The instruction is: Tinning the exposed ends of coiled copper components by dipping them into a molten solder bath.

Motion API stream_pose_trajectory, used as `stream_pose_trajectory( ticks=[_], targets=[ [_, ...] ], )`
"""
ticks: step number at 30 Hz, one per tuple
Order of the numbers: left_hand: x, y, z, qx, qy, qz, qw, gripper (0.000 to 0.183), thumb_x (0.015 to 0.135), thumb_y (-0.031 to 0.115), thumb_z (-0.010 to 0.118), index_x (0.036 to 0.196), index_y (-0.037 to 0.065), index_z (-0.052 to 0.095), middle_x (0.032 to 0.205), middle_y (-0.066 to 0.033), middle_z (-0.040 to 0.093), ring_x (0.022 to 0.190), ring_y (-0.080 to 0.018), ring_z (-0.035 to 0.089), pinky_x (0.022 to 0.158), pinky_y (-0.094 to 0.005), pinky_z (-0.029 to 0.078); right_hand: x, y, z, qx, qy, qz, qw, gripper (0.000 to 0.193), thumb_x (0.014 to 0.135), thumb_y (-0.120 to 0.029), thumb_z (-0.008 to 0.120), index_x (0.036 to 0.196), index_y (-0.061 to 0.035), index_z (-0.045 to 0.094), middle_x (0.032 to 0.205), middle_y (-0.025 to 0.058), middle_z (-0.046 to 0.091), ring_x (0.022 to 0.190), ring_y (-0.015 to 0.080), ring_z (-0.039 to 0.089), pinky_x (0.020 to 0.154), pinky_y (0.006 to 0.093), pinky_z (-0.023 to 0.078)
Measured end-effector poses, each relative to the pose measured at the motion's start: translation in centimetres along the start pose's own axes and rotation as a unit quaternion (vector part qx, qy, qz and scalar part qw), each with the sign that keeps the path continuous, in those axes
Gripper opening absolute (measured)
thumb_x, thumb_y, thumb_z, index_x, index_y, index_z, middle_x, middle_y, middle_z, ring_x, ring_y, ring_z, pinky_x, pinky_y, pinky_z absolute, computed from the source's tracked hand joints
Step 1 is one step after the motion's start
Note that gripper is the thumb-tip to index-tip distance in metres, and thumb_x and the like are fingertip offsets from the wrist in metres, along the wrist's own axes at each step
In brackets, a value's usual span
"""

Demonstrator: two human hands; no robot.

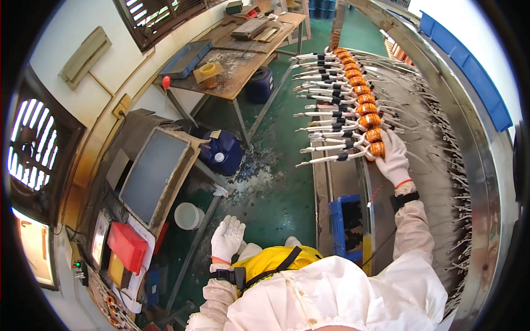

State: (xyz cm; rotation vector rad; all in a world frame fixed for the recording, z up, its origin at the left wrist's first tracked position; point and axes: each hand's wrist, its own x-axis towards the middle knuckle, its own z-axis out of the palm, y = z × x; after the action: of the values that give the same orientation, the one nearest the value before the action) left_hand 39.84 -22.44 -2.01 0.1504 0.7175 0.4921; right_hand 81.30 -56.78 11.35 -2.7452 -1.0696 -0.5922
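Note:
Copper-wound ring coils stand in a long row on the bench to my right. White-sleeved leads with black bands stick out from the row toward the left. My right hand, in a white knit glove, reaches to the near end of the row. Its fingers close around the side of the nearest copper-wound coil; the fingertips are partly hidden. My left hand, also gloved, hangs over the floor by my yellow apron. Its fingers are stretched out and it holds nothing.
Many loose wire ends line the bench's right side. A blue crate sits at its near end. Left are a wooden table, a blue jug, a white bucket and a red box. White debris litters the floor.

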Motion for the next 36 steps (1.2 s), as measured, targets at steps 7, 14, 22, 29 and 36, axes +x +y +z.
stream_pose_trajectory(
  ticks=[7,14,22,29,36],
  targets=[
    [-0.6,3.4,-3.3,-0.009,0.025,0.029,0.999,0.046,0.096,0.022,0.054,0.136,0.002,0.045,0.143,-0.015,0.042,0.129,-0.0307,0.044,0.107,-0.0501,0.04,-2.4,-3.0,-2.7,-0.007,0.051,0.059,0.997,0.074,0.078,-0.02,0.069,0.143,-0.0121,0.037,0.142,0.0158,0.042,0.129,0.0346,0.041,0.109,0.0436,0.033],
    [-0.6,7.8,-11.8,0.058,0.054,0.051,0.996,0.058,0.098,0.028,0.046,0.146,-0.002,0.031,0.153,-0.0212,0.029,0.14,-0.0369,0.031,0.114,-0.0499,0.028,-4.8,-19.6,-6.6,0.298,0.053,-0.08,0.95,0.029,0.08,0.002,0.063,0.109,-0.0012,0.065,0.102,0.0143,0.068,0.095,0.0295,0.064,0.085,0.0366,0.051],
    [-12.1,10.9,-33.2,0.084,0.354,0.127,0.923,0.045,0.095,0.027,0.046,0.132,0.0,0.048,0.137,-0.0216,0.049,0.12,-0.0357,0.052,0.101,-0.0476,0.043,-7.2,-43.3,0.4,0.415,-0.132,-0.313,0.844,0.022,0.081,-0.009,0.06,0.102,-0.0092,0.064,0.091,0.0104,0.068,0.081,0.0303,0.064,0.074,0.0401,0.05],
    [-23.9,6.1,-40.2,-0.055,0.481,0.184,0.855,0.028,0.094,0.022,0.048,0.113,0.002,0.054,0.106,-0.0144,0.058,0.091,-0.0282,0.057,0.077,-0.0408,0.047,-5.9,-57.1,-0.1,0.426,-0.173,-0.536,0.708,0.021,0.079,-0.009,0.062,0.1,-0.0109,0.064,0.086,0.0081,0.068,0.075,0.031,0.063,0.071,0.0406,0.05],
    [-25.6,-5.4,-38.1,-0.232,0.398,0.282,0.842,0.019,0.097,0.02,0.041,0.081,0.011,0.046,0.072,-0.0023,0.044,0.063,-0.0189,0.045,0.057,-0.0341,0.039,-4.6,-66.1,-0.5,0.442,-0.191,-0.646,0.592,0.021,0.078,-0.008,0.063,0.099,-0.0107,0.064,0.084,0.0087,0.068,0.075,0.0308,0.063,0.071,0.0407,0.05]
  ],
)
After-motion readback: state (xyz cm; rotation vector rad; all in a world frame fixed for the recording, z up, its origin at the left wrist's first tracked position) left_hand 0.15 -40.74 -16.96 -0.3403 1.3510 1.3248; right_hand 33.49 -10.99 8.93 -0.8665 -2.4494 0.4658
